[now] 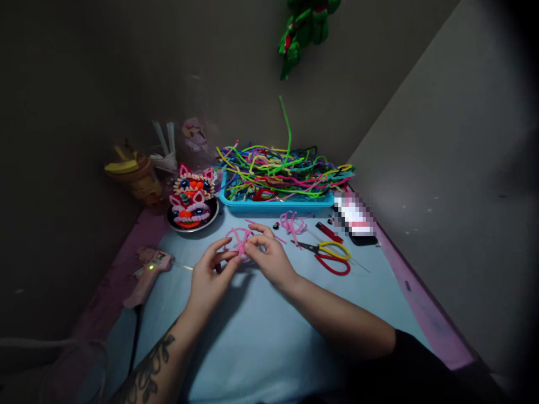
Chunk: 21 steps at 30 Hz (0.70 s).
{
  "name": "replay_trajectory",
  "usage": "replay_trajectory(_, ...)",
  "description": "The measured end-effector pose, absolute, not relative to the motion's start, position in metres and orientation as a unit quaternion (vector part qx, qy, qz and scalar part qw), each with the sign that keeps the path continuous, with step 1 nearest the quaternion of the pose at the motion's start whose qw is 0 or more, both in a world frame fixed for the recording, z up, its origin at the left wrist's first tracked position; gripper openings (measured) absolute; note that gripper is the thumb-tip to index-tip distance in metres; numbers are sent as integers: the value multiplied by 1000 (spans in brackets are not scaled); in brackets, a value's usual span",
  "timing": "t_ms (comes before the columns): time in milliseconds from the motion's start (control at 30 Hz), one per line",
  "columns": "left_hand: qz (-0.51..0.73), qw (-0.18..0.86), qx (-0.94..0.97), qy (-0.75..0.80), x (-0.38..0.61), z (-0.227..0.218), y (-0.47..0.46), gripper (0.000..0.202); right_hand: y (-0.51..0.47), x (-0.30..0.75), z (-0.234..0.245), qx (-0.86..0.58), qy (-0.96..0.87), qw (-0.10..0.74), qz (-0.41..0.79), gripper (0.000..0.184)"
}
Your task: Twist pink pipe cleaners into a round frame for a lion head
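Between my two hands, just above the blue table cover (pixel 252 348), is a bundle of bent pink pipe cleaners (pixel 240 240). My left hand (pixel 214 269) pinches it from the left with thumb and fingertips. From the right, my right hand (pixel 272 257) pinches it too, thumb against fingers. The fingertips partly hide where the strands cross. Another loose bunch of pink pipe cleaners (pixel 293 223) lies just beyond my right hand. Scissors (pixel 324 252) with one yellow and one red handle rest to the right of that hand.
At the back, a blue tray (pixel 278 207) overflows with colourful pipe cleaners (pixel 286 168). A metal bowl (pixel 191 229) holds fuzzy animal-head figures (pixel 191 205). On the left lies a pink glue gun (pixel 149 272). A red lighter (pixel 329 232) and a phone (pixel 356 219) lie at right.
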<state>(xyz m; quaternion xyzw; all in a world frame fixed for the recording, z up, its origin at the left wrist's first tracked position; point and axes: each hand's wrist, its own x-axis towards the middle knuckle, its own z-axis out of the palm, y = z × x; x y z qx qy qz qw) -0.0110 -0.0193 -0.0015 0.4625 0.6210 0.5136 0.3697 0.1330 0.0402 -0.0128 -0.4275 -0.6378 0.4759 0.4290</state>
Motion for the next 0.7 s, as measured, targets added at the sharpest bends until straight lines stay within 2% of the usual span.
replay_trajectory(100, 534, 418, 414, 608, -11, -2, -17, 58, 37, 130, -14, -420, -643, 425, 478, 17)
replay_trajectory(233, 552, 423, 390, 604, -12, -4, -17, 56, 35, 129, -15, -424, -649, 424, 469, 15)
replay_trajectory(467, 527, 349, 419, 652, -13, -2, -18, 32, 31, 127, -15, -431, -658, 426, 447, 15)
replay_trajectory(633, 534, 360, 395, 655, -16, -1, -17, 36, 31, 129, -15, -420, -674, 477, 377, 6)
replay_trajectory(700, 538, 365, 389, 653, -17, -1, -17, 38, 31, 132, -13, -415, -679, 504, 336, 12)
